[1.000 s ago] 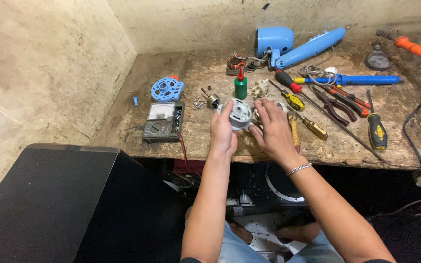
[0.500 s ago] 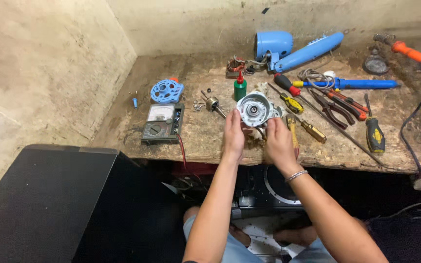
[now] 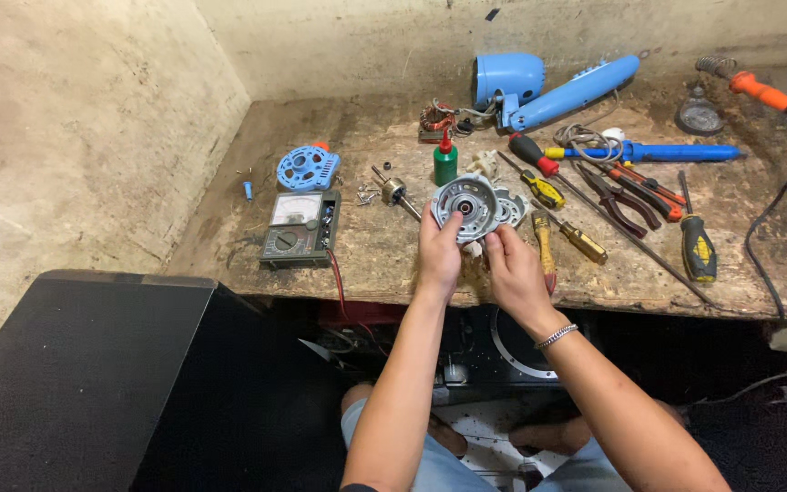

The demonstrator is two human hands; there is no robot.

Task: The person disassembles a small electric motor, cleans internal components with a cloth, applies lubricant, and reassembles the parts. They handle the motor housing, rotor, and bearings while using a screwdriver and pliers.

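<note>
Motor housing (image 3: 465,206), a round grey metal casting with a bearing hole at its centre, was held up just above the table (image 3: 393,246), its open face turned toward the camera. The left hand (image 3: 438,255) gripped its lower left rim, thumb up against the face. The right hand (image 3: 514,270) sat just beside it with fingers curled near the lower right edge, close to a second grey plate (image 3: 510,206) lying behind the housing; whether it was actually clamping the part could not be told. A silver bracelet (image 3: 557,336) circled the right wrist. Left of the hands lay a multimeter (image 3: 301,228) with a red lead trailing over the table edge, and beyond it a blue vented cover (image 3: 307,168). A small green bottle with a red cap (image 3: 445,162) stood just behind the housing. To the right were yellow-handled screwdrivers (image 3: 564,228), red-handled pliers (image 3: 635,191) and a blue fan body (image 3: 548,87) near the back wall. An orange-handled soldering iron (image 3: 758,89) rested at the far right corner.
</note>
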